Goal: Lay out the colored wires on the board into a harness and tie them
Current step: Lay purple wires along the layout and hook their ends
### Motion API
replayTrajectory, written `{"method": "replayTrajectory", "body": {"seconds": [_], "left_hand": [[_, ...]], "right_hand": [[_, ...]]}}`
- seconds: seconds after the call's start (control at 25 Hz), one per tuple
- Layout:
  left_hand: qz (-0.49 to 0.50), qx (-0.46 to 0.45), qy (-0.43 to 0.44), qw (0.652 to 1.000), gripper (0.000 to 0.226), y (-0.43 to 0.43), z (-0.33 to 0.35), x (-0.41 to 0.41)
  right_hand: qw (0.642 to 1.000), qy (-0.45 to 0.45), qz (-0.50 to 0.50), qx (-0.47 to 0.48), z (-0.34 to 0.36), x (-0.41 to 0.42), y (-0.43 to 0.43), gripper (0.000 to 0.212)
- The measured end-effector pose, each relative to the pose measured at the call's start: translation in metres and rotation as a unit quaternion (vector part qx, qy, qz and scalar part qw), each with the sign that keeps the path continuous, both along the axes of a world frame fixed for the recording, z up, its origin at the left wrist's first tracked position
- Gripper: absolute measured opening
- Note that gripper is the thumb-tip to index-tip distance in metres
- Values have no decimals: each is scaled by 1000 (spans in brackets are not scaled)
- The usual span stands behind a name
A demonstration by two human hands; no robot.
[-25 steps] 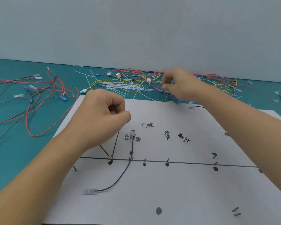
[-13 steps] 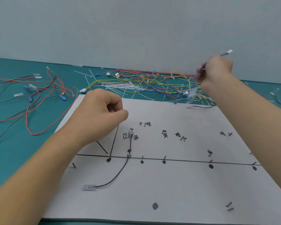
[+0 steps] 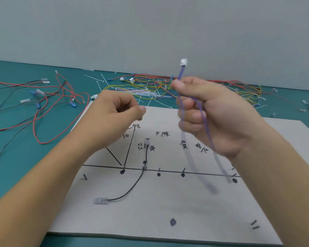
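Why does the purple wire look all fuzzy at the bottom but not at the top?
In the head view, the purple wire is smeared by motion below the right hand, so its lower ends look pale and ghostly; its white connector on top is fairly sharp. The black wire lying on the board is crisp.

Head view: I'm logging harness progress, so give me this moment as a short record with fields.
board: white board with drawn lines, pegs and labels
laid wire: black wire with clear connector, on board
right hand: lifted, shut on purple wire, white connector on top
left hand: fist above board, contents unclear
loose stock: wire pile behind board, red wires to its left
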State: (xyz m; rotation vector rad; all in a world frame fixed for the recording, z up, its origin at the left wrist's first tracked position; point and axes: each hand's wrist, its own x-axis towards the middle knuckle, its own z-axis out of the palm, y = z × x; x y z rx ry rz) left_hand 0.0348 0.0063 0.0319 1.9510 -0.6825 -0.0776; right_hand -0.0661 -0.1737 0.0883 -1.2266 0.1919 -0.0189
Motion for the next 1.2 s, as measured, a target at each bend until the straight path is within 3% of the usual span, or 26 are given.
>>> {"method": "replayTrajectory", "body": {"seconds": [0.2, 0.32, 0.48, 0.72, 0.88, 1.2], "left_hand": [[-62, -107, 98, 988, 27, 1, 7, 0], [-112, -125, 127, 978, 28, 2, 7, 0], [-168, -140, 142, 965, 31, 3, 5, -1], [-141, -126, 173, 967, 14, 4, 3, 1], [-135, -148, 239, 950, 15, 7, 6, 3], [-66, -177, 269, 944, 18, 6, 7, 4]], "right_hand": [[999, -24, 8, -48, -23, -16, 39, 8], [994, -29, 11, -105, -37, -22, 48, 11], [996, -1, 4, -94, -44, -22, 49, 14], [998, 17, -11, -59, -48, -21, 46, 11], [998, 17, 21, -52, -48, -25, 50, 17], [999, 41, -6, 11, -44, -27, 47, 16]]}}
